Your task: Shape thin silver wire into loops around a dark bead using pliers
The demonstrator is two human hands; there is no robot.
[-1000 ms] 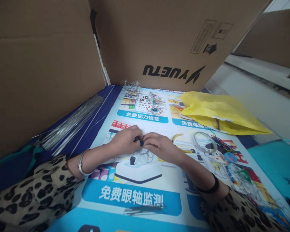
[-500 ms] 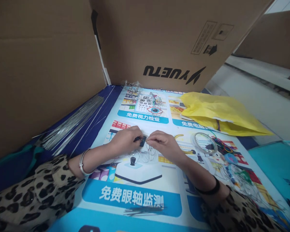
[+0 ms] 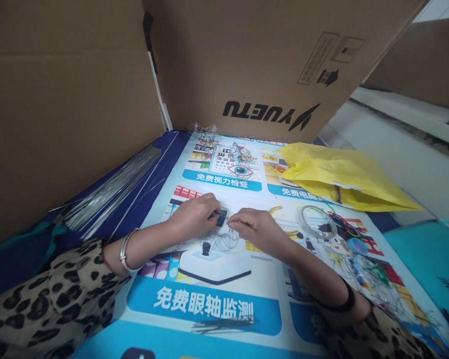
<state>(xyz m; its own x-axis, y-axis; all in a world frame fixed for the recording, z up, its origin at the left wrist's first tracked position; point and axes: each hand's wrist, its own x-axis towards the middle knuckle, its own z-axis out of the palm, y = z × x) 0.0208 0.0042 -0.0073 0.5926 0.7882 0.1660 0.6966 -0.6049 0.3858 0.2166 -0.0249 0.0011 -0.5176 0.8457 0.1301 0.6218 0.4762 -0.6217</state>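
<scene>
Two hands, left hand (image 3: 199,217) and right hand (image 3: 257,228), have fingers pinched, on what I cannot tell; thin, curling wire loops (image 3: 225,242) sit just below; fingertips, together a second ago, are apart.

backdrop: brown cardboard panels (image 3: 269,55) — meeting upright at a corner | below: dark-blue table covering (image 3: 140,212) | light: soft

leopard-print sleeves (image 3: 52,304); silvery bangle (image 3: 123,255), left wrist; black wristband (image 3: 348,300), right.

Upper centre, the box (image 3: 209,60) read "YUETU" upside down; the sheet (image 3: 213,271), "免费视力检查" mid-frame, "免费眼轴监测" lower centre.
</scene>
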